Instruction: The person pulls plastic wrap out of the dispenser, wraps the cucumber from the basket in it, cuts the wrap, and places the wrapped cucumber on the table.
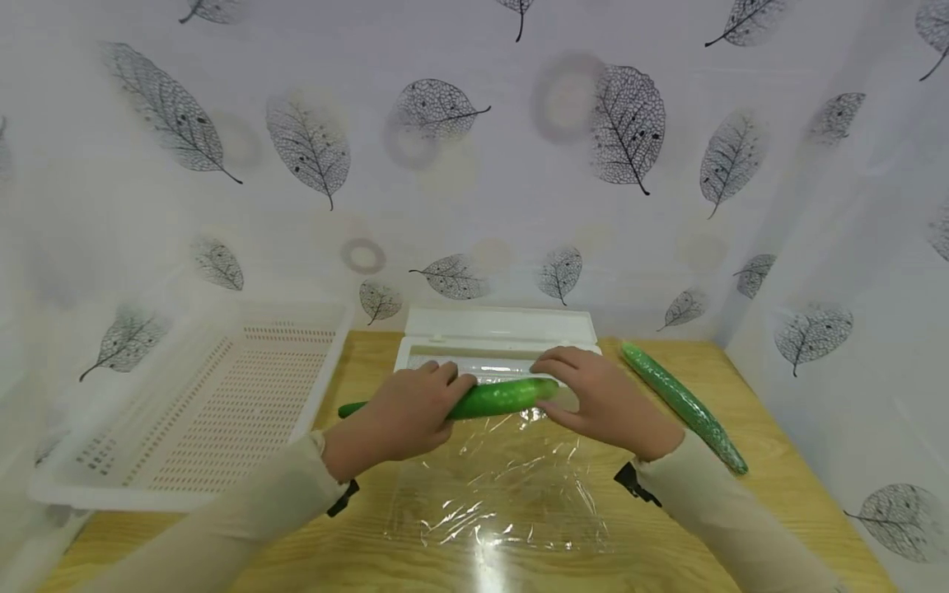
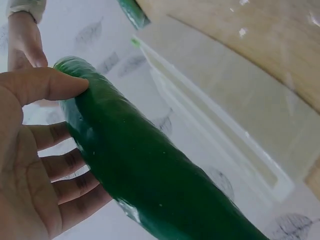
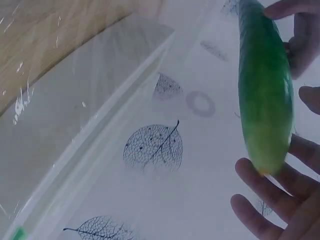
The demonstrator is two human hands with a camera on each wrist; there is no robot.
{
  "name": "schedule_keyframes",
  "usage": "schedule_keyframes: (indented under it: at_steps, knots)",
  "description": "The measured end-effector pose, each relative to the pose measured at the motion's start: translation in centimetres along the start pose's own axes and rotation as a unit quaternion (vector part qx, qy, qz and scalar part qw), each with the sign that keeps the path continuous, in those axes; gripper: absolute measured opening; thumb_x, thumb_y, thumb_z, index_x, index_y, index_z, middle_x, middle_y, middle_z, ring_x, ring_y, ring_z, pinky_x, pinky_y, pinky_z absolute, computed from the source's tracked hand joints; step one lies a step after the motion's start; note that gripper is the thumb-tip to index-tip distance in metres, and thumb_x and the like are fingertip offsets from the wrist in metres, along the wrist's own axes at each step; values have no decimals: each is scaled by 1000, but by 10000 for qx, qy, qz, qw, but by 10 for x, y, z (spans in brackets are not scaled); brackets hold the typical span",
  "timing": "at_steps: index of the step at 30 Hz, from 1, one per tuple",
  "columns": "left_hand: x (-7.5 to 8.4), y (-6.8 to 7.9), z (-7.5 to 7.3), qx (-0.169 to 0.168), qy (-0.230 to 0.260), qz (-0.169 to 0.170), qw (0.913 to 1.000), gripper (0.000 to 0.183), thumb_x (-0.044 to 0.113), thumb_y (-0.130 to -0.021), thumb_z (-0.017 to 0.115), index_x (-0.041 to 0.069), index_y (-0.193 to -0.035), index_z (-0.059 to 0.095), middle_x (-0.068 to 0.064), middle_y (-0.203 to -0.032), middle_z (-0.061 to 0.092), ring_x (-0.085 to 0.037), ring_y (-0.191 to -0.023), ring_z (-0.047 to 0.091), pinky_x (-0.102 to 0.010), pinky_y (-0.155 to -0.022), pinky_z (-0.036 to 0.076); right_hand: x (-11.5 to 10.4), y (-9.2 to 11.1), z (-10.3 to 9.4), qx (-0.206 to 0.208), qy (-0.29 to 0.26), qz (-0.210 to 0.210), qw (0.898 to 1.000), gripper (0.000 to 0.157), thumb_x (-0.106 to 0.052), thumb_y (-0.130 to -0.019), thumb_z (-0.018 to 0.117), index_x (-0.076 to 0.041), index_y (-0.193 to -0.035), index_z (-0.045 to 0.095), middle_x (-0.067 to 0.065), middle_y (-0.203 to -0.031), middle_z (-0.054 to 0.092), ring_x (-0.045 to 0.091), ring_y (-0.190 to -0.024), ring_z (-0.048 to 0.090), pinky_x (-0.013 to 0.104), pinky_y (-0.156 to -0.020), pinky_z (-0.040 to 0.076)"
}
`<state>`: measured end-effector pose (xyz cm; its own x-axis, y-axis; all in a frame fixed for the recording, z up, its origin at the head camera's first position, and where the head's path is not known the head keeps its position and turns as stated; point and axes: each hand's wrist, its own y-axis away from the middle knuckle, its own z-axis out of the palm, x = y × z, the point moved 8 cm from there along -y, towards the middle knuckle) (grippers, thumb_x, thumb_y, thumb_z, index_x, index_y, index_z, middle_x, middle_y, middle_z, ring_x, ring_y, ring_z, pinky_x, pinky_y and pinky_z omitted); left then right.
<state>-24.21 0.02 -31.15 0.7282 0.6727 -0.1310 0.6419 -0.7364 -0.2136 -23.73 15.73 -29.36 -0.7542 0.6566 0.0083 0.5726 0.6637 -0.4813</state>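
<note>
The left hand (image 1: pixel 411 412) grips a cucumber (image 1: pixel 504 398) above a spread sheet of clear film (image 1: pixel 511 486); the right hand (image 1: pixel 599 403) is loosely spread at its tip, whether touching I cannot tell. This looks like placing; the next move seems to call for lowering the cucumber level onto the film.

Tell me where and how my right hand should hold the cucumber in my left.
I'd take the cucumber by its paler end, coming from the right and pinching across it: that rounded tip points toward the right hand and juts clear of the left hand.
</note>
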Motion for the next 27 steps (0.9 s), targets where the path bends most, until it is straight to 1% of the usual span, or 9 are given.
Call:
schedule_keyframes:
  at_steps: [3,6,11,15,18,20,23,27]
  knots:
    - [13,-3,0,75,38,137,9999,40,21,-79,65,12,-116,55,-4,-96,60,-14,-76,56,-26,-52,49,-15,-3,6,-98,70,-174,9998,42,-34,-77,75,-10,-109,64,2,-106,66,17,-95,63,36,-84,53]
    - [23,-4,-2,202,-17,277,9994,39,21,-78,66,12,-114,55,-3,-96,61,-13,-76,56,-25,-55,49,-25,-3,11,-227,170,-231,9993,45,-36,-75,76,-11,-110,64,0,-102,66,14,-89,63,34,-79,53]
    - [33,-2,-5,346,-166,425,9984,36,23,-79,65,11,-111,55,-1,-94,61,-13,-76,57,-25,-62,51,-33,0,17,-322,159,-297,9989,50,-36,-74,78,-9,-112,63,-1,-98,67,11,-81,62,31,-72,53]
    - [34,0,-4,352,-105,432,9984,38,26,-81,64,12,-115,56,-1,-96,62,-13,-80,59,-26,-67,53,-35,2,18,-169,141,-380,9990,49,-35,-73,78,-9,-112,62,-1,-98,66,9,-79,62,27,-69,54]
    - [31,2,-3,351,103,366,9987,44,32,-83,66,12,-121,55,-2,-104,62,-14,-88,60,-28,-74,54,-34,5,16,-17,159,-409,9990,47,-32,-72,78,-10,-110,62,-1,-97,65,8,-77,60,25,-67,53]
    - [28,5,-1,367,261,288,9986,49,36,-83,69,12,-123,54,-3,-109,62,-16,-94,60,-30,-79,54,-33,8,16,30,168,-380,9991,47,-31,-70,79,-10,-109,62,-1,-97,65,8,-77,60,25,-66,53]
    - [24,10,1,465,410,201,9979,51,37,-79,73,12,-120,56,-4,-110,62,-17,-98,60,-31,-84,54,-30,14,16,11,161,-291,9994,48,-31,-69,80,-10,-109,62,0,-98,65,8,-78,60,25,-66,54]
    - [22,16,2,786,463,137,9957,47,35,-74,78,12,-112,61,-2,-105,63,-16,-96,60,-31,-84,54,-28,22,16,-54,51,-197,9998,48,-31,-70,80,-9,-109,62,1,-100,65,9,-81,62,26,-68,55]
